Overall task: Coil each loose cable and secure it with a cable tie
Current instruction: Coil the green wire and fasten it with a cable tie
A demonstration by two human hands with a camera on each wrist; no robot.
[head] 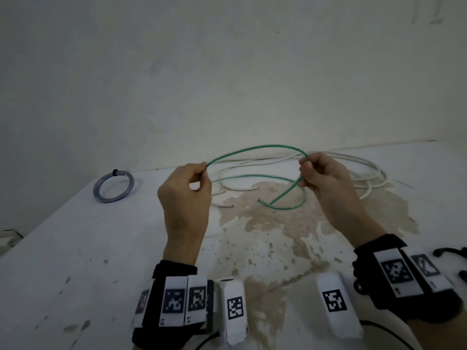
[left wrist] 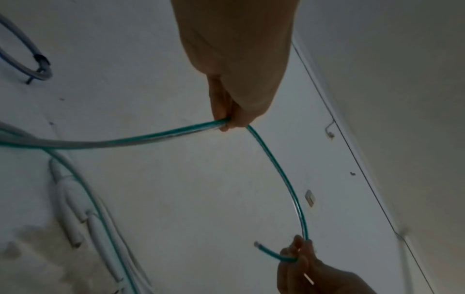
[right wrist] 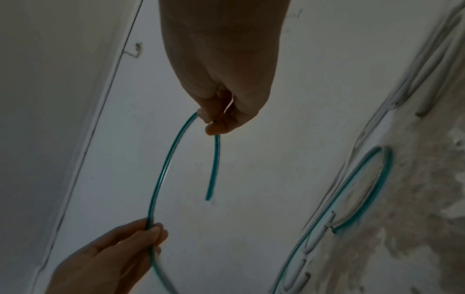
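Note:
A thin green cable [head: 255,148] arches in the air between my two hands above the white table [head: 101,248]. My left hand [head: 199,176] pinches it at the arch's left end; the same grip shows in the left wrist view, green cable [left wrist: 276,169], left hand [left wrist: 226,123]. My right hand [head: 304,173] pinches it near one end, and a short free tail hangs down from those fingers; green cable [right wrist: 166,165], right hand [right wrist: 214,121]. The rest of the green cable lies looped on the table. A pile of loose white cables [head: 341,162] lies behind my hands.
A coiled bluish cable [head: 113,184] with a black tie lies at the table's far left. Black cable ties [head: 449,251] lie at the right edge by my right wrist. A brown stain [head: 278,223] covers the table's middle. A white wall stands behind the table.

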